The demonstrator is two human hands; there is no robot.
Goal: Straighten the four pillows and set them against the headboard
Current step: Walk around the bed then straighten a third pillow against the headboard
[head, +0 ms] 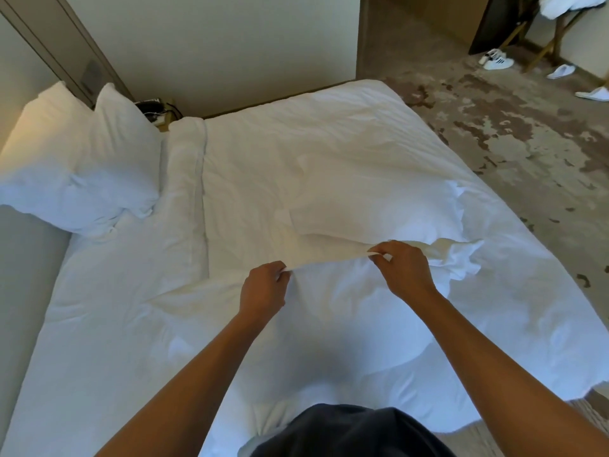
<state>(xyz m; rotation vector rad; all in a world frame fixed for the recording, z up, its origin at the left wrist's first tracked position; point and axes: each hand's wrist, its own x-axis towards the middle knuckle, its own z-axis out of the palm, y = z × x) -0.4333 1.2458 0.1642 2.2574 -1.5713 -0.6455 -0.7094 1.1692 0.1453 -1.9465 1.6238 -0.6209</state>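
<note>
1. Head view looks down on a bed with a white duvet [296, 153] spread over it, wrinkled at centre and lower right of the frame.
2. My left hand [263, 288], just below centre frame, has its grip pinched on the edge of a white pillowcase [329, 262].
3. My right hand [403, 268], a little to the right and higher, has its grip pinched on the same edge, and the fabric runs taut between the two hands.
4. That pillow [372, 199] lies flat on the duvet in the centre-right of the frame, its loose end bunched just right of my right hand.
5. Two more pillows [82, 166] stand leaning together at the upper left of the frame, against the headboard [19, 275] on the left edge.
6. I cannot make out a fourth pillow for certain.
7. Upper right of the frame shows patterned carpet [510, 127], white sneakers [497, 61] and white slippers [562, 71].
</note>
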